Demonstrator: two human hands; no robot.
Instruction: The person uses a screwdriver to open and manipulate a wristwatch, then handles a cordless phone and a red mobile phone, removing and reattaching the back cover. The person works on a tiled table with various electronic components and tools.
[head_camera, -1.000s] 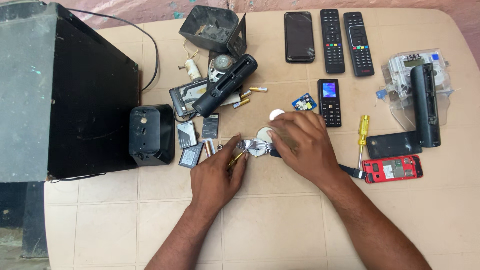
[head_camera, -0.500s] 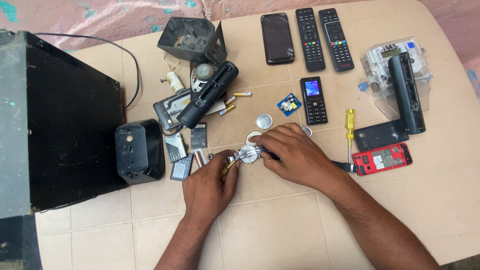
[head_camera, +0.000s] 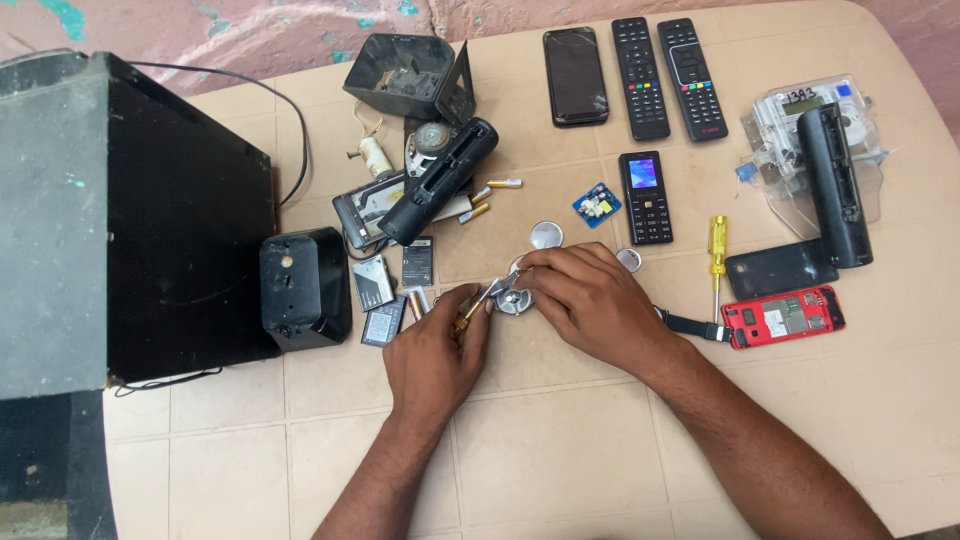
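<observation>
My left hand (head_camera: 435, 350) grips a small yellow-handled screwdriver (head_camera: 470, 312), its metal tip angled up to the right onto a small round silver metal part (head_camera: 514, 300). My right hand (head_camera: 590, 300) rests over that part and pins it against the beige tiled table (head_camera: 560, 450); the fingers hide most of it. Two loose silver discs lie close by, one (head_camera: 546, 235) just beyond my right fingers and one (head_camera: 628, 259) beside my right knuckles.
A big black speaker box (head_camera: 120, 220) fills the left, with a small black speaker (head_camera: 303, 287) beside it. Phone batteries (head_camera: 385, 290), a black torch (head_camera: 440, 180), AA cells, two remotes (head_camera: 660, 75), phones, a yellow screwdriver (head_camera: 716, 250), a red phone body (head_camera: 782, 316) and a clear meter (head_camera: 815, 125) lie around.
Both hands have stayed on the round metal part with only small shifts. The view has moved, so the objects sit a little differently in frame.
</observation>
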